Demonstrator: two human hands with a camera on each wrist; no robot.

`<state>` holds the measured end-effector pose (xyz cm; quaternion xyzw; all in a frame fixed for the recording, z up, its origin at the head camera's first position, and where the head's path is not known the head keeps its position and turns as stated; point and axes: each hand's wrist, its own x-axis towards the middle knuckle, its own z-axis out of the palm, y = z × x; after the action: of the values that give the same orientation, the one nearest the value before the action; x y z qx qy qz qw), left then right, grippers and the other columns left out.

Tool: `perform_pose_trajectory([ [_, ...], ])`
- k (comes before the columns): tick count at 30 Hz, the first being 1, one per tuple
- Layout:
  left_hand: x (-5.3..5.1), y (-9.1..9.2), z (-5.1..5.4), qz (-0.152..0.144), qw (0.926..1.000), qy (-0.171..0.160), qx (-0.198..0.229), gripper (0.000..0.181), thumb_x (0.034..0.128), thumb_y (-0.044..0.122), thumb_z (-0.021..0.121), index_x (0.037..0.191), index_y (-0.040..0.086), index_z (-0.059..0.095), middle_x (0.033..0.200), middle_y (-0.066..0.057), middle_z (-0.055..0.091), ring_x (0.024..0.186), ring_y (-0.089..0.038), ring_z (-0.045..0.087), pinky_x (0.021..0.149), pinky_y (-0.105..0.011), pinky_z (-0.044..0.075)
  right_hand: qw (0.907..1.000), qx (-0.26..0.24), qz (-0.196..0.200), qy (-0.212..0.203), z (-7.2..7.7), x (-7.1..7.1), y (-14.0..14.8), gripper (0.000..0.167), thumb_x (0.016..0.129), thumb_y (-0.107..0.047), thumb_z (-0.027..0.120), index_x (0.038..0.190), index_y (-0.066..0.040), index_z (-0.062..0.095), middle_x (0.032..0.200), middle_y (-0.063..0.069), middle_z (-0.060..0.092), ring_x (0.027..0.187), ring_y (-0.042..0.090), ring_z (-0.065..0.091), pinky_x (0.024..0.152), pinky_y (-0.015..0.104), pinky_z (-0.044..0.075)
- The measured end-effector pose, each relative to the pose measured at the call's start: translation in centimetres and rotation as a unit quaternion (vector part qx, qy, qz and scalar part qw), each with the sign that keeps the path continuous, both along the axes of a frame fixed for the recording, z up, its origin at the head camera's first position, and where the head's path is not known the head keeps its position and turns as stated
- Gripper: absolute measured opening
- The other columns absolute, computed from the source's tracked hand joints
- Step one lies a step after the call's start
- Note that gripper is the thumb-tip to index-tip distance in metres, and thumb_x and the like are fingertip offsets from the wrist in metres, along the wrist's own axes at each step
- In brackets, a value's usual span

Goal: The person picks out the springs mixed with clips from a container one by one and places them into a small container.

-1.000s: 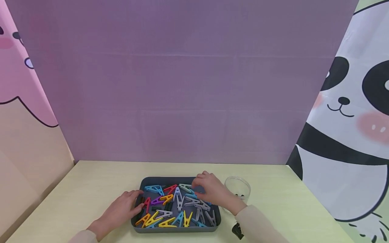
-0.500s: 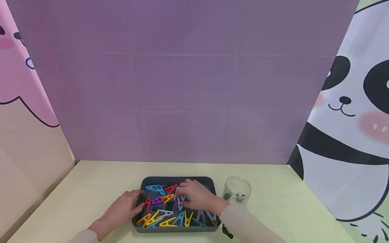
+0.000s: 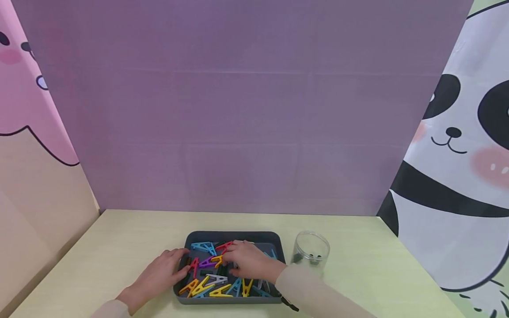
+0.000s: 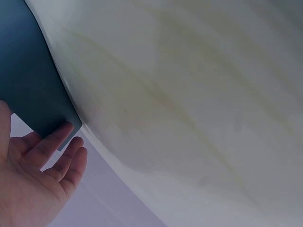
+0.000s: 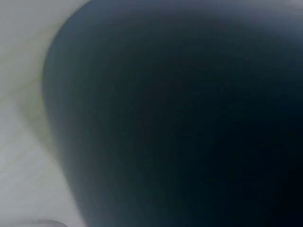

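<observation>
A dark grey tray (image 3: 183,298) holds several plastic clothespins, among them a yellow clothespin (image 3: 220,291), a purple clothespin (image 3: 207,262) and a blue clothespin (image 3: 203,247). Small black ribbed pieces (image 3: 206,273) lie among them. My left hand (image 3: 165,270) rests at the tray's left rim. In the left wrist view its fingers (image 4: 49,142) touch the tray's outer wall (image 4: 33,71). My right hand (image 3: 252,261) is down over the middle of the tray, fingertips beside an orange clothespin (image 3: 216,259). What lies under this hand is hidden; the right wrist view is mostly dark.
A clear round jar (image 3: 312,247) with a few dark pieces in it stands right of the tray on the pale wooden table (image 3: 139,229). A purple cloth (image 3: 238,132) hangs behind the table.
My right hand has moved left and toward me, from the tray's right back corner to its middle. The jar now shows fully. My left hand stays at the rim.
</observation>
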<state>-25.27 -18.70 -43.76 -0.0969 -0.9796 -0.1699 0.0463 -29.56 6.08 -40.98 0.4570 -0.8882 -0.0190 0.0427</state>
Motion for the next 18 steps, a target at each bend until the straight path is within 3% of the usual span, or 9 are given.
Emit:
perform_pose_trajectory([
  [5, -0.03, 0.02, 0.06, 0.000, 1.0000, -0.003, 0.000, 0.045, 0.0817, 0.036, 0.065, 0.119, 0.014, 0.055, 0.119, -0.006, 0.059, 0.106, -0.023, 0.054, 0.092, -0.047, 0.046, 0.9999, 0.008, 0.010, 0.009, -0.40, -0.11, -0.20, 0.019, 0.079, -0.027, 0.070, 0.097, -0.028, 0.065, 0.101, -0.014, 0.061, 0.104, 0.008, 0.054, 0.094, 0.046, 0.046],
  [18, 0.09, 0.27, 0.38, 0.005, 0.9999, -0.010, -0.001, 0.044, 0.0818, 0.034, 0.065, 0.119, 0.013, 0.055, 0.119, -0.006, 0.059, 0.106, -0.024, 0.054, 0.092, -0.047, 0.046, 0.9993, 0.015, 0.027, 0.019, -0.54, 0.08, -0.19, 0.022, 0.079, -0.024, 0.071, 0.099, -0.029, 0.064, 0.102, -0.013, 0.060, 0.101, 0.006, 0.053, 0.092, 0.038, 0.048],
])
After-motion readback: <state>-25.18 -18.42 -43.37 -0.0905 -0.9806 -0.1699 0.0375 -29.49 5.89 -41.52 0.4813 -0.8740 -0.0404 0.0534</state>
